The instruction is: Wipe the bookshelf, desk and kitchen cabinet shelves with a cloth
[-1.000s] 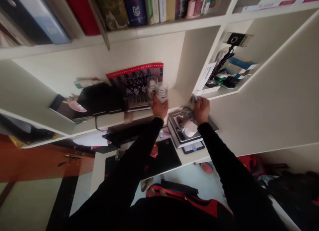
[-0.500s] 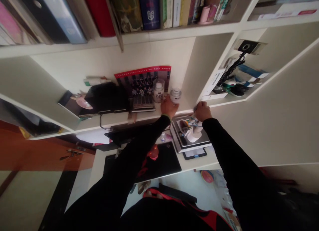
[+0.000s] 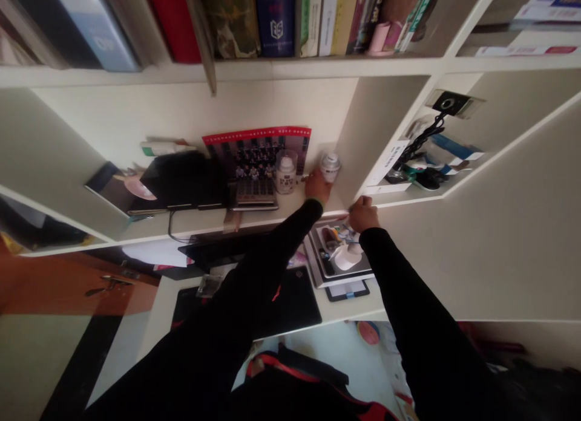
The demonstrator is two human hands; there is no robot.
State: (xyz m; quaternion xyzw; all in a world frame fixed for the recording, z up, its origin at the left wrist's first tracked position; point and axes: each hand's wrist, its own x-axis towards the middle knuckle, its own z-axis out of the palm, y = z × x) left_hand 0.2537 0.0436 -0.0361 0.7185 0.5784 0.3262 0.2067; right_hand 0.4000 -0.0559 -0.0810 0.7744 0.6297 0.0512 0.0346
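My left hand (image 3: 317, 186) reaches onto the open shelf, fingers curled round the near side of a whitish cylindrical container (image 3: 330, 164) with a clear top. Its fingertips are partly hidden. Just left of it stands a pale bottle (image 3: 285, 174) with a transparent cap, in front of a group photo (image 3: 256, 149) with a red band. My right hand (image 3: 364, 214) is closed at the shelf's front edge, close to the upright divider. Whatever lies in its fingers, if anything, is too small to make out. Below it, a white rounded object (image 3: 346, 257) and small items lie on a grey, laptop-like slab (image 3: 363, 267).
Books (image 3: 275, 22) fill the shelf above. A black box (image 3: 186, 182) sits on the left part of the shelf. In the right compartment are a webcam (image 3: 449, 103) and tangled cables. Below is a desk with a black mat (image 3: 295, 300).
My left hand has moved right along the shelf, and the clear-topped container has shifted right with it, further from the bottle. The view has turned slightly. My right hand stays at the shelf edge.
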